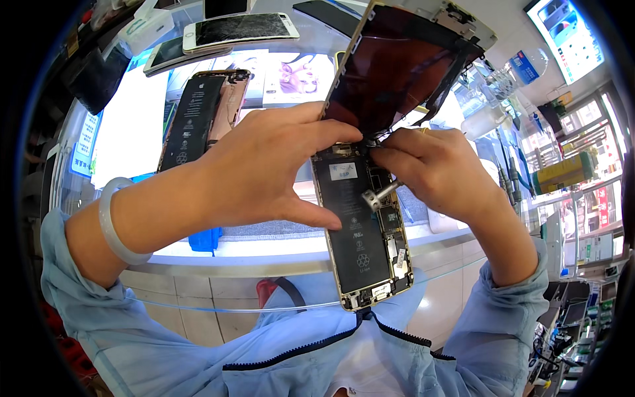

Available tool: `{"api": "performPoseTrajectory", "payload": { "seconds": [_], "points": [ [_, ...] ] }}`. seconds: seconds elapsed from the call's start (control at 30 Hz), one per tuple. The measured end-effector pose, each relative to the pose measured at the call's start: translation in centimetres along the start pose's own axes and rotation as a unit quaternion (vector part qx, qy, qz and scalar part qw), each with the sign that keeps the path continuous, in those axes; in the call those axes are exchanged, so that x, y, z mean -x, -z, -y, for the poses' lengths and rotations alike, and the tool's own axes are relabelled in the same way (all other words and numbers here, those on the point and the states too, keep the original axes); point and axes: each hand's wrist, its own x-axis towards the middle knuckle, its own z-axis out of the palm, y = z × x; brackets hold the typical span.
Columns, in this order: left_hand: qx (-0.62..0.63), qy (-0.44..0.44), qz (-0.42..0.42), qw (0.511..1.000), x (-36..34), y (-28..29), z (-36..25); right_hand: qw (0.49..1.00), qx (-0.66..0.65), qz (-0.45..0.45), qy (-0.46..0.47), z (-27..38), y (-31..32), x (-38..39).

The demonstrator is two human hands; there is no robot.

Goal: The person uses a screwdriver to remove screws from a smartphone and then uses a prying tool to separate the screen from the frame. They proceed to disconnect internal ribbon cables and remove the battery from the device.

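Note:
An opened phone [360, 245] stands tilted in front of me, its black battery and circuit board bare. Its lifted screen assembly [390, 73] rises from the top end, the dark reddish inner side facing me, with black flex cables on the right. My left hand [278, 165] grips the phone's left edge, thumb low beside the battery and index finger at the joint with the screen. My right hand [436, 165] is closed, fingertips pressed at the cable joint. From under its fingers sticks a metal screwdriver [380, 196] with a round end; its tip is hidden.
Another opened phone body [192, 122] lies on the lit glass counter to the left. Behind it are a cracked white phone [241, 32] and a white box [147, 30]. A clear bottle [522, 69], a yellow-green can [562, 173] and slim tools [509, 169] stand on the right.

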Motion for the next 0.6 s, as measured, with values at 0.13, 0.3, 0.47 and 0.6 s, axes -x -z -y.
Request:
{"api": "performPoseTrajectory", "payload": {
  "seconds": [0.13,0.3,0.47,0.6],
  "points": [
    [-0.007,0.009,0.008,1.000,-0.1,0.0,0.0,0.999,0.037,-0.030,-0.001,0.9,-0.8,0.6],
    [-0.019,0.024,0.025,0.999,-0.3,0.5,-0.6,0.992,-0.024,-0.116,-0.047,0.0,-0.7,1.3],
    [-0.024,0.026,0.017,0.999,0.0,0.6,-0.7,0.962,-0.077,-0.255,-0.065,-0.4,1.2,1.5],
    [-0.016,0.035,0.027,0.999,-0.2,0.5,-0.7,0.990,-0.085,-0.115,0.001,0.3,-0.1,1.9]
  ]
}}
